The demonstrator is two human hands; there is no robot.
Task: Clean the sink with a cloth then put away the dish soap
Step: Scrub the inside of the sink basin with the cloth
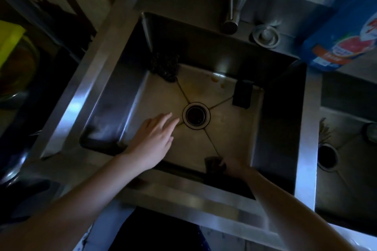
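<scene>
A deep steel sink [114,96] fills the middle of the head view, with a round drain [196,115] at its centre. My left hand [152,140] reaches into the basin with straight fingers, its fingertips just left of the drain. My right hand [234,167] is low at the near wall and grips a small dark cloth [214,164] against the sink floor. The blue dish soap bottle [342,34] stands on the counter at the back right.
A dark scouring pad [164,65] lies in the back left corner and a black sponge [242,93] leans at the back right. The tap [234,10] hangs over the back edge. A second basin [346,161] lies to the right. Dishes sit at far left.
</scene>
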